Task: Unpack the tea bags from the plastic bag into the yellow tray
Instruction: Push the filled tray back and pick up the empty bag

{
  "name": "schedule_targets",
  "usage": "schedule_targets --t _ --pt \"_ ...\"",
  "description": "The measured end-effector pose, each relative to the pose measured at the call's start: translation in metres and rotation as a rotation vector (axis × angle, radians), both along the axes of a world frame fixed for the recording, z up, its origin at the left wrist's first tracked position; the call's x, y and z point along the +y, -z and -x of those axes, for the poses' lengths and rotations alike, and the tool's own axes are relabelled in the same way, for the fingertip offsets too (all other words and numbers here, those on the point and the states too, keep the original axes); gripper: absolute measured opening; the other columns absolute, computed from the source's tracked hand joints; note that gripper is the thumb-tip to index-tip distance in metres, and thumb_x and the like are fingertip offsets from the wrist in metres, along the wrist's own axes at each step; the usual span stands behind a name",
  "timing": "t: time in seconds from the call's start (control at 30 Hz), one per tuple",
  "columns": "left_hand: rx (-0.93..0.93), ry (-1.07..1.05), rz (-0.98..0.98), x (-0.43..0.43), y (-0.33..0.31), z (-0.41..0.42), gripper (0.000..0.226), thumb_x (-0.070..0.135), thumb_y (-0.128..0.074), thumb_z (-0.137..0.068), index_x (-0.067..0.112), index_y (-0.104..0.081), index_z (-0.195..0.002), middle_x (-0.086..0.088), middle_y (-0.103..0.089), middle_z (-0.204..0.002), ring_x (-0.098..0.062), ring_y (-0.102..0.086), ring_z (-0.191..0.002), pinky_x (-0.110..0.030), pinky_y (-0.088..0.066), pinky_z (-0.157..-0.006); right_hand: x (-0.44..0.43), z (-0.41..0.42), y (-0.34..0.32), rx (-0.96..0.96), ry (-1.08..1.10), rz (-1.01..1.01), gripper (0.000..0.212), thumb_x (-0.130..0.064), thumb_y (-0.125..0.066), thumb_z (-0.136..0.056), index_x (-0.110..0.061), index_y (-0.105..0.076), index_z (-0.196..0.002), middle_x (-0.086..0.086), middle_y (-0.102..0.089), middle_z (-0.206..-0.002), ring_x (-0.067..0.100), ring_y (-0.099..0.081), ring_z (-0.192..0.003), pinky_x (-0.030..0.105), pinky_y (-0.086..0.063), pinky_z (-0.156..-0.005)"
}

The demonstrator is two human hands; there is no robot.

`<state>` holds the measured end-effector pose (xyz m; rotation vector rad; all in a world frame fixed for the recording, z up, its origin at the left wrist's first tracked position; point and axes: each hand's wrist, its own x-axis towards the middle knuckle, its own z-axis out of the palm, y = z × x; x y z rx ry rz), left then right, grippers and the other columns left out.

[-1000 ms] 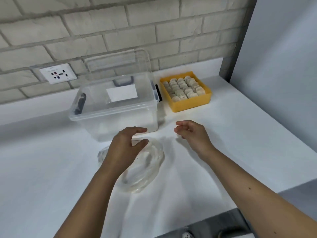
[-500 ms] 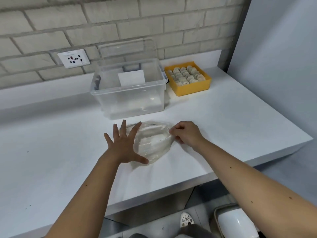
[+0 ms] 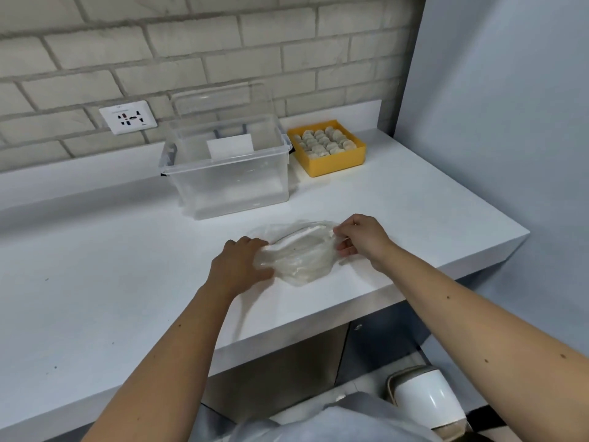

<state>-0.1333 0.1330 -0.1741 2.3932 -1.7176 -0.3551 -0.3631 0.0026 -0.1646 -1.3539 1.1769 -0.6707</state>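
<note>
A clear plastic bag [image 3: 299, 253] lies flat and crumpled on the white counter [image 3: 111, 282], near its front edge. My left hand [image 3: 239, 266] grips the bag's left side with closed fingers. My right hand [image 3: 360, 239] pinches the bag's right edge. I see no tea bags inside the bag. The yellow tray [image 3: 338, 162] stands at the back right by the wall, filled with rows of round pale tea bags [image 3: 323, 141].
A clear plastic storage box [image 3: 229, 183], its lid propped behind it, stands left of the tray. A wall socket [image 3: 127, 118] sits on the brick wall. A grey wall closes the right side. A white bin [image 3: 424, 397] stands on the floor below the counter edge.
My left hand went from spread flat on the bag to gripping its left side. My right hand took hold of the right edge. The view pulled back from the counter.
</note>
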Motion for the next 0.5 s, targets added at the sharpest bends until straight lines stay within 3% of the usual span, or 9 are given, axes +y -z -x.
schedule_targets --t 0.1,0.13,0.17,0.27,0.37,0.43,0.5 --pt "0.09 -0.003 0.081 -0.007 -0.004 0.014 0.014 0.044 -0.067 -0.086 0.036 -0.068 -0.097 0.012 -0.067 -0.097 -0.017 -0.06 -0.097 -0.029 -0.041 -0.068 0.0 0.022 -0.005 -0.013 0.008 -0.003 0.004 -0.011 -0.06 -0.091 -0.006 -0.059 -0.091 0.022 -0.065 -0.09 0.027 -0.065 -0.064 0.039 -0.059 -0.064" --pt "0.139 0.006 0.097 -0.011 -0.009 0.023 0.006 0.042 -0.065 -0.087 0.036 -0.066 -0.084 0.012 -0.066 -0.084 -0.016 -0.06 -0.087 -0.027 -0.039 -0.063 0.0 0.031 -0.007 -0.012 0.004 0.003 0.007 -0.011 -0.056 -0.093 -0.01 -0.061 -0.098 0.019 -0.064 -0.092 0.026 -0.064 -0.064 0.037 -0.058 -0.062" --pt "0.181 0.026 0.114 -0.016 -0.015 0.033 0.013 0.041 -0.063 -0.088 0.035 -0.062 -0.077 0.012 -0.063 -0.075 -0.015 -0.059 -0.079 -0.027 -0.037 -0.06 -0.002 0.041 -0.01 0.001 -0.002 0.018 0.017 -0.011 -0.052 -0.095 -0.015 -0.063 -0.107 0.015 -0.063 -0.093 0.025 -0.063 -0.063 0.034 -0.057 -0.06" --pt "0.278 0.127 0.14 -0.043 -0.029 0.069 0.016 0.042 -0.066 -0.087 0.031 -0.067 -0.076 0.012 -0.064 -0.07 -0.012 -0.059 -0.073 -0.028 -0.041 -0.059 -0.007 0.084 -0.023 0.009 0.034 0.045 0.03 -0.013 -0.045 -0.098 -0.024 -0.065 -0.118 0.008 -0.059 -0.099 0.022 -0.061 -0.062 0.033 -0.057 -0.062" --pt "0.403 0.2 0.155 -0.069 -0.036 0.107 0.019 0.042 -0.071 -0.084 0.025 -0.072 -0.075 0.008 -0.068 -0.071 -0.014 -0.063 -0.074 -0.038 -0.052 -0.067 -0.008 0.13 -0.035 -0.024 0.096 0.015 0.023 -0.03 -0.061 -0.095 -0.02 -0.067 -0.114 0.009 -0.06 -0.112 0.023 -0.062 -0.066 0.036 -0.06 -0.07" --pt "0.456 0.245 0.157 -0.083 -0.039 0.132 0.018 0.04 -0.074 -0.083 0.024 -0.073 -0.075 0.006 -0.068 -0.071 -0.016 -0.065 -0.074 -0.042 -0.057 -0.067 -0.004 0.16 -0.041 -0.027 0.123 -0.006 0.036 -0.034 -0.074 -0.084 -0.019 -0.066 -0.116 0.01 -0.063 -0.109 0.022 -0.064 -0.069 0.037 -0.06 -0.075" --pt "0.549 0.263 0.152 -0.091 -0.042 0.158 0.018 0.034 -0.076 -0.084 0.016 -0.075 -0.081 -0.002 -0.07 -0.077 -0.02 -0.067 -0.077 -0.036 -0.06 -0.059 0.006 0.185 -0.044 -0.006 0.155 0.008 0.049 -0.026 -0.081 -0.077 -0.018 -0.063 -0.121 0.008 -0.064 -0.095 0.021 -0.064 -0.069 0.034 -0.06 -0.075"
